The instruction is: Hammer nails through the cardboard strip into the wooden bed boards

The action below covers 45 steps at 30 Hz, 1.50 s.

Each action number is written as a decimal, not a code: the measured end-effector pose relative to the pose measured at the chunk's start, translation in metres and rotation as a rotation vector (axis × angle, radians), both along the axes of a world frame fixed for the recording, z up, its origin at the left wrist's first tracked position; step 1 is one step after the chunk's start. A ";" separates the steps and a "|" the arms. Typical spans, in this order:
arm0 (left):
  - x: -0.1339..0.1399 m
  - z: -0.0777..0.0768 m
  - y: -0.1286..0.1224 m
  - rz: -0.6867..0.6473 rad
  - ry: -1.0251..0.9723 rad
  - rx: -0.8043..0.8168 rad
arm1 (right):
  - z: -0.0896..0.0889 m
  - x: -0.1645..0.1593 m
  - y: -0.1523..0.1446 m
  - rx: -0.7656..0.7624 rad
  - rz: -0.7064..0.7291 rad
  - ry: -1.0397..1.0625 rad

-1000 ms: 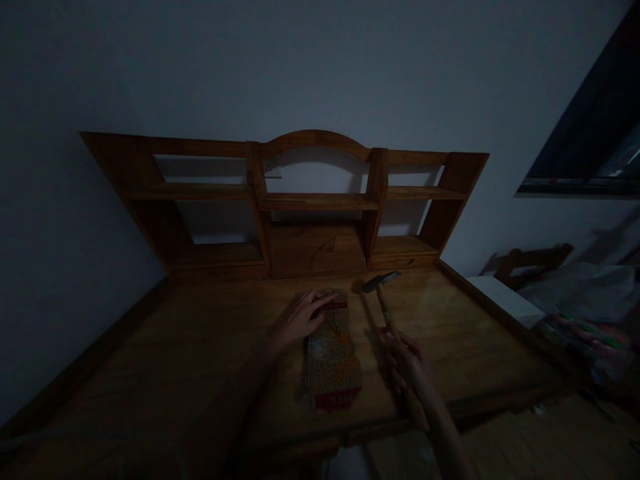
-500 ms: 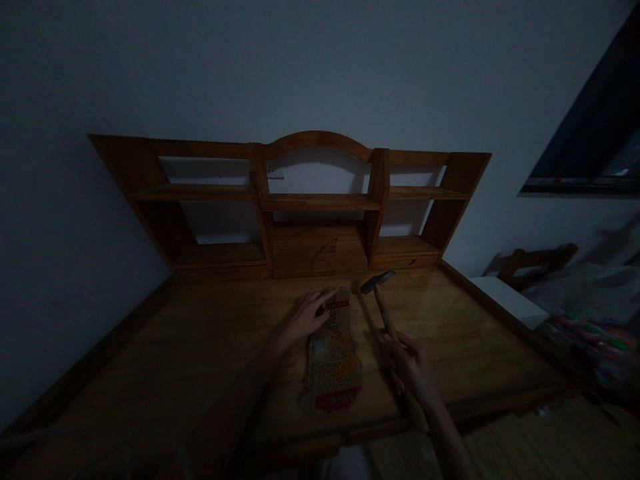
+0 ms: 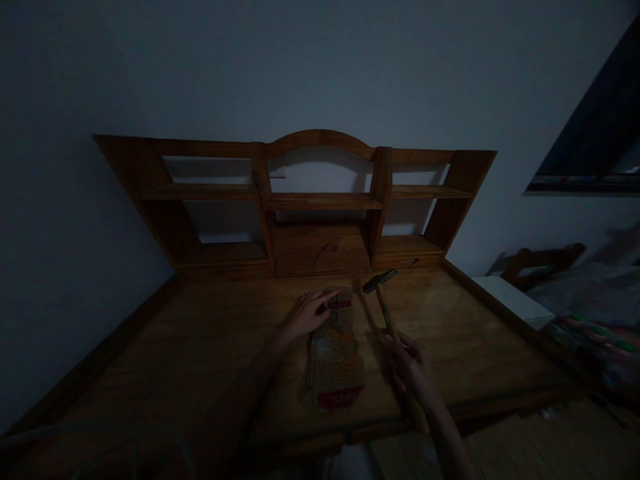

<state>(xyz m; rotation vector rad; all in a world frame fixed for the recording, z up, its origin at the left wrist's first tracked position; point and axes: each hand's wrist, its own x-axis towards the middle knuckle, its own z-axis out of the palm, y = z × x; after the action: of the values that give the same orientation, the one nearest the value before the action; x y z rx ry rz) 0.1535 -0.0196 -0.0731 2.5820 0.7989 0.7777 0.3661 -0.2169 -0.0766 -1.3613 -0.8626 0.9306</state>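
A flat, worn board-like piece (image 3: 337, 363) lies on the desk, its dotted face marked with orange patches and dark red bands. On its upper left part rests my left hand (image 3: 307, 313), index finger stretched across the top end. Thin dark marks or strands show beside the fingertips, too dim to make out. To the right, my right hand (image 3: 407, 360) is wrapped round the wooden handle of a hammer (image 3: 384, 303). The hammer's dark metal head points away from me, apart from the board.
The wooden desktop (image 3: 210, 347) carries a shelf hutch (image 3: 323, 200) along its back, against the wall. On the right stand a white surface (image 3: 513, 300), a wooden chair back (image 3: 545, 260) and a blurred pile of plastic bags (image 3: 595, 300). The room is dark.
The view has shifted very slightly. Both hands, the board and the hammer keep nearly the same places.
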 end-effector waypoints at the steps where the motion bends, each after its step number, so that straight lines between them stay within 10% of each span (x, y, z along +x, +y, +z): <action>1: 0.000 0.000 0.000 -0.002 -0.004 -0.004 | 0.001 0.000 0.000 -0.008 -0.005 -0.004; 18: 0.004 0.041 -0.052 -0.014 -0.137 0.009 | 0.007 -0.004 -0.001 -0.030 -0.019 0.022; 45: 0.014 0.034 -0.056 -0.141 0.056 0.004 | 0.007 -0.003 0.000 -0.050 0.010 -0.007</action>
<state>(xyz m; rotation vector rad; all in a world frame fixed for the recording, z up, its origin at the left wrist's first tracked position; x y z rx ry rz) 0.1671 -0.0755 -0.0392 2.6406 0.6231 0.6686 0.3630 -0.2164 -0.0692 -1.4045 -0.8571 0.9612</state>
